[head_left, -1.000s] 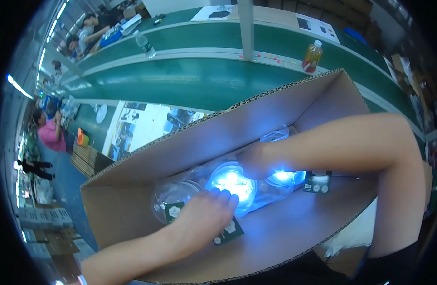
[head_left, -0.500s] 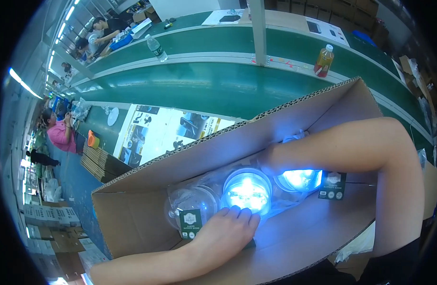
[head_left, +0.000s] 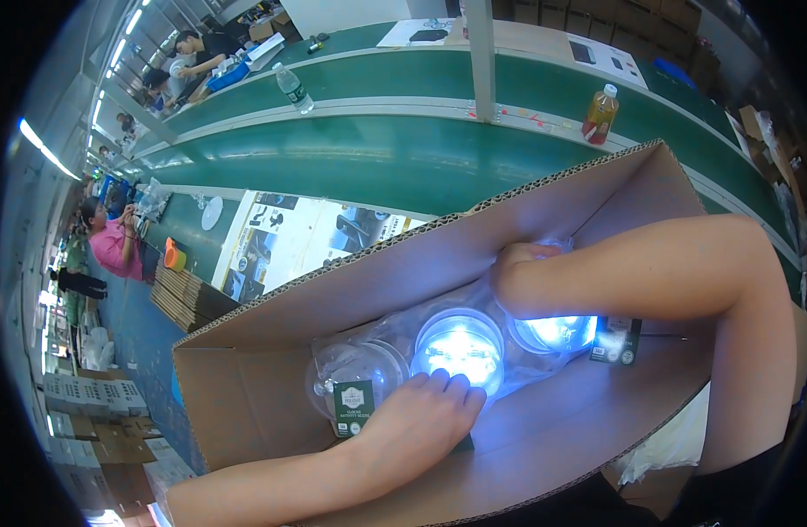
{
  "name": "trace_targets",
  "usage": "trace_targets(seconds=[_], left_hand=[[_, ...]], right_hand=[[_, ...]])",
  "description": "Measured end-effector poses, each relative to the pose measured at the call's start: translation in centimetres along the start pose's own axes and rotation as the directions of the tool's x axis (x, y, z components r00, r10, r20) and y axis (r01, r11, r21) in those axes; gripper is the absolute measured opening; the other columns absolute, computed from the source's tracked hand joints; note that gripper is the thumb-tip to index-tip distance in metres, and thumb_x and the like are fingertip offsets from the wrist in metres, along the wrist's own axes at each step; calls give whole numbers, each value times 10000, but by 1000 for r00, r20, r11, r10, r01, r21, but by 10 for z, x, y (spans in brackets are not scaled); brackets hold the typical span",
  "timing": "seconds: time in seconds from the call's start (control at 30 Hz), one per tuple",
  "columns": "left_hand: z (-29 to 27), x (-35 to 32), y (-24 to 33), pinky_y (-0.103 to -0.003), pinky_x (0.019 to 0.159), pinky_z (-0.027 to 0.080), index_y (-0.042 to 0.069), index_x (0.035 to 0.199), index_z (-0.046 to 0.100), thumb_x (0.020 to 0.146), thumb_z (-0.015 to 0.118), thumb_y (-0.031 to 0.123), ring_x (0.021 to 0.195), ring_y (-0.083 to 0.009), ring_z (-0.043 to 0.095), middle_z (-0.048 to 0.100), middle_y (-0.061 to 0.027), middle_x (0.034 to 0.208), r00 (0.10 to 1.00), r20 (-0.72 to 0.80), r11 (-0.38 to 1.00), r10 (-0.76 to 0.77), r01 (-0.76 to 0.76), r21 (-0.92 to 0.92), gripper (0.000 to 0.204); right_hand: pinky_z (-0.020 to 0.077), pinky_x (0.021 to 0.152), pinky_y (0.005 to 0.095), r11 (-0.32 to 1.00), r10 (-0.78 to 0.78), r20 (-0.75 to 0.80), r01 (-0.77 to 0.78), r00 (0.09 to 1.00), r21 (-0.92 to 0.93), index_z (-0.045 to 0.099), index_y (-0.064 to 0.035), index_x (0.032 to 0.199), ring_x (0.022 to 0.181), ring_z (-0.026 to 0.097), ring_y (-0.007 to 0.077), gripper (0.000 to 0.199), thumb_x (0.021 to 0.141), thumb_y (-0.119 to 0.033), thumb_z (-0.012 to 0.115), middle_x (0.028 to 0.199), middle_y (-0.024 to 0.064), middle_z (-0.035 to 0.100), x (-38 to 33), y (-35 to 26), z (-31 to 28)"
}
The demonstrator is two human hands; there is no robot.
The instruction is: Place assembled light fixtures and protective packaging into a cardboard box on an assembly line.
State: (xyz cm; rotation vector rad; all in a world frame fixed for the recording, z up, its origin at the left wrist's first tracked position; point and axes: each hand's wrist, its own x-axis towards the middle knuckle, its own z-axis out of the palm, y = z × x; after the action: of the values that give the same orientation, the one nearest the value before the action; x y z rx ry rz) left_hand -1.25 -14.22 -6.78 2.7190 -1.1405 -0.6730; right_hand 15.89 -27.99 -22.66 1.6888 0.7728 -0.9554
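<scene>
Left hand [head_left: 425, 413] and right hand [head_left: 519, 274] apart inside a cardboard box [head_left: 553, 430]

We have a strip of box floor in the open between the row of three round, clear-domed pieces and the near edge, plus a gap at the left end; on the far side, the pieces sit close to the box's far wall [head_left: 395, 285]. Our right fingers are mostly out of sight, so we cannot tell whether they grip anything. Glare washes out the inside of the lit middle dome [head_left: 459, 347], and our right forearm covers part of the lit right dome [head_left: 557, 335]. Our left hand hides most of a tag beneath it. Our left fingers bend against the middle dome's near side; we cannot tell how firmly. That dome lies between our hands. The unlit left dome [head_left: 361, 364], with its green tag [head_left: 353, 406], is just beyond our left wrist.
</scene>
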Motion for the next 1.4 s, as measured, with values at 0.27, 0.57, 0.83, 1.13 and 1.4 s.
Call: trace_targets(seconds=[0.27, 0.57, 0.83, 1.13, 1.4], left_hand=[[6, 11, -6, -392, 805, 551, 5, 1121, 569, 842, 610, 82, 970, -291, 641, 632, -146, 1015, 996, -93, 996, 19, -11, 94, 293], [9, 11, 8, -355, 757, 549, 2, 1055, 577, 815, 612, 96, 924, -256, 635, 627, -118, 949, 989, -133, 989, 66, -48, 139, 261], [12, 8, 10, -352, 756, 549, 5, 1047, 583, 821, 602, 98, 923, -250, 635, 627, -118, 952, 986, -162, 990, 37, -14, 143, 245], [9, 20, -29, -395, 829, 539, -13, 1091, 587, 763, 659, 32, 962, -294, 650, 639, -165, 1034, 983, -182, 988, -41, 68, 142, 339], [2, 25, -26, -394, 854, 524, -2, 1110, 597, 727, 682, 8, 990, -297, 643, 640, -152, 1025, 991, -119, 989, -57, 72, 129, 392]], right_hand=[[611, 690, 540, 987, -145, -132, 153, 981, 55, 765, -133, 1110, 894, 734, 331, 375, 743, -182, 826, 1042, 62, 747, -53, 14, -5], [578, 590, 477, 946, -317, -567, 297, 761, -131, 707, -65, 1093, 861, 725, 273, 315, 810, -190, 652, 922, 96, 743, -15, -19, -10], [547, 845, 502, 863, -505, -534, 418, 678, -285, 554, 0, 1267, 991, 675, 344, 430, 1008, -292, 374, 1140, 197, 661, -15, 10, -8], [561, 840, 472, 894, -260, -512, 405, 819, 193, 715, -12, 1050, 985, 697, 364, 270, 934, -237, 621, 1024, 192, 722, -155, 92, 16], [558, 817, 486, 832, -361, -384, 480, 850, 279, 730, -17, 1037, 960, 707, 348, 291, 888, -266, 709, 1025, 160, 727, -141, 95, 54]])
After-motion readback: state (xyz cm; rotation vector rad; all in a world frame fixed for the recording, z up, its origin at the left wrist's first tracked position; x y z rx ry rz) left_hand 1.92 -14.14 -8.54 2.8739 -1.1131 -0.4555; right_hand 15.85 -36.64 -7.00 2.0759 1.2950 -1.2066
